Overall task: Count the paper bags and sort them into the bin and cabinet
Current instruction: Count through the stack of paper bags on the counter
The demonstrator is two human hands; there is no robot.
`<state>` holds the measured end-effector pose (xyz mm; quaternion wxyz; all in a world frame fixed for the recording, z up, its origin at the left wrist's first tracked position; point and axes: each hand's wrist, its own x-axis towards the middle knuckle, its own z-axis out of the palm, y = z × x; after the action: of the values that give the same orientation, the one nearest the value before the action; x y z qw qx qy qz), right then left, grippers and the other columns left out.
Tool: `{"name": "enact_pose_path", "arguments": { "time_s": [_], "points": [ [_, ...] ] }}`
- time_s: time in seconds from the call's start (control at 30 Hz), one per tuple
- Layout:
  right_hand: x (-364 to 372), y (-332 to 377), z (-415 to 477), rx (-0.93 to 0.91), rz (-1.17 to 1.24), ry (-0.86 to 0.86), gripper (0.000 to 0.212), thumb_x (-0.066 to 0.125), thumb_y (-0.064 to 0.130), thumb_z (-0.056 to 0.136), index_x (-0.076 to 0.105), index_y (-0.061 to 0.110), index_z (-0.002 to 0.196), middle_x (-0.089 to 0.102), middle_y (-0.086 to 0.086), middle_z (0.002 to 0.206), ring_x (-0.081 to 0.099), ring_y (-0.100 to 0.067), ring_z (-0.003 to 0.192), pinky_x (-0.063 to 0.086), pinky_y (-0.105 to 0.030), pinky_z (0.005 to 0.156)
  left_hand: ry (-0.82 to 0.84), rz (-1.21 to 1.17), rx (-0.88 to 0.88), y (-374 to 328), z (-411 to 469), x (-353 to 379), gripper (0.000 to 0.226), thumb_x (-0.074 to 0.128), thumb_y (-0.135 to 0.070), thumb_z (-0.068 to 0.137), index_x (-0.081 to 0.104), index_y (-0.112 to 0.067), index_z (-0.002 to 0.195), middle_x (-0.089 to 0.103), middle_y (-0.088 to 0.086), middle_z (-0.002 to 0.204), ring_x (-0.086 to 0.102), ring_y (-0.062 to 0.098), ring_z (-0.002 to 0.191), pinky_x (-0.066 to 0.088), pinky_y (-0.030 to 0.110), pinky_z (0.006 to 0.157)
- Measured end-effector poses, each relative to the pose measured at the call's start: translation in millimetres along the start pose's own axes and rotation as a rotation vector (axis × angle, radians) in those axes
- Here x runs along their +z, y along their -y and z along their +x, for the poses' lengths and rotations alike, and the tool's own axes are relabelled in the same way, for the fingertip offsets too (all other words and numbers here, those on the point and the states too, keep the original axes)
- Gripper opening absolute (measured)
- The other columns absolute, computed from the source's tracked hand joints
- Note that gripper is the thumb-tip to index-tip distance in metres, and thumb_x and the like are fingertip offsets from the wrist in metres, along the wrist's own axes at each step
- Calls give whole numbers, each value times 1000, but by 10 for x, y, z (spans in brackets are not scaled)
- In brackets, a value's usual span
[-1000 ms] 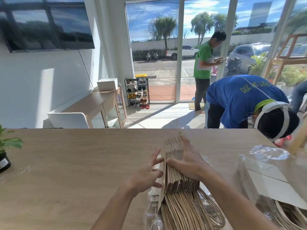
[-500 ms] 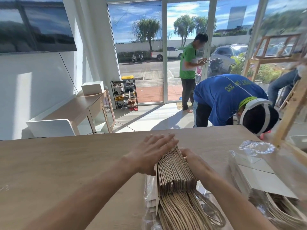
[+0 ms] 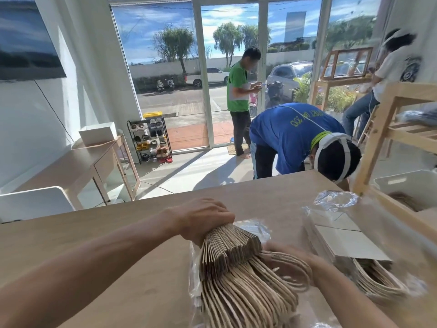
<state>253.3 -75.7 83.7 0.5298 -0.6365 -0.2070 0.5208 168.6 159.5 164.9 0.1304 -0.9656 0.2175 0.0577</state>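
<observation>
A thick stack of brown paper bags [image 3: 227,249] with twisted paper handles lies on the wooden table [image 3: 118,233], partly in clear plastic wrap. My left hand [image 3: 203,218] grips the far end of the stack, fingers curled over its edge. My right hand [image 3: 288,261] is blurred, resting on the handles at the stack's right side; its grip is unclear. A second pack of paper bags [image 3: 343,242] in clear plastic lies to the right. A white bin [image 3: 411,185] stands at the right, beside a wooden shelf frame [image 3: 378,143].
A person in a blue shirt [image 3: 290,136] bends over just beyond the table's far edge. Another in green [image 3: 238,95] stands at the glass door, a third sits at the far right. A side table [image 3: 89,162], a white chair [image 3: 35,202] and a shoe rack [image 3: 151,138] stand at the left.
My left hand went from lying flat on the stack to gripping its far end. My right hand slid back toward the handles. The view turned to the right, bringing the bin and shelf frame into sight.
</observation>
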Motion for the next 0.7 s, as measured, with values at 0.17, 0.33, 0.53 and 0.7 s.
{"name": "enact_pose_path", "arguments": {
  "time_s": [0.17, 0.33, 0.53, 0.7],
  "points": [
    [-226, 39, 5, -266, 275, 51, 33, 62, 20, 76, 69, -5, 96, 68, -17, 89, 65, -21, 76, 53, -32, 68, -190, -341, -228, 141, -232, 9, 37, 76, -24, 76, 54, -24, 105, 61, -8, 98, 51, 7, 94, 41, 22, 86],
    [-268, 383, -92, -561, 290, 153, 79, 68, 44, 51, 61, 13, 124, 58, -9, 134, 51, -26, 124, 31, -50, 103, -512, -835, -472, 42, -435, 70, 33, 80, -42, 61, 60, -52, 86, 65, -26, 83, 61, -2, 84, 50, 22, 78],
    [35, 627, -8, -600, -307, -74, 107, 73, 47, 53, 21, 36, 147, 45, 13, 136, 45, -4, 128, 38, -23, 99, -697, -1418, -713, -430, -205, 510, 49, 92, -20, 51, 77, -32, 96, 75, -5, 105, 69, 14, 103, 56, 34, 89],
    [227, 490, 113, -640, -159, -232, 99, 83, 56, 44, 44, 26, 129, 56, -3, 126, 60, -14, 111, 53, -18, 78, -789, -1497, -737, -698, -71, 690, 64, 93, -17, 55, 69, -18, 114, 73, 6, 110, 68, 24, 105, 57, 45, 88]
  ]
}}
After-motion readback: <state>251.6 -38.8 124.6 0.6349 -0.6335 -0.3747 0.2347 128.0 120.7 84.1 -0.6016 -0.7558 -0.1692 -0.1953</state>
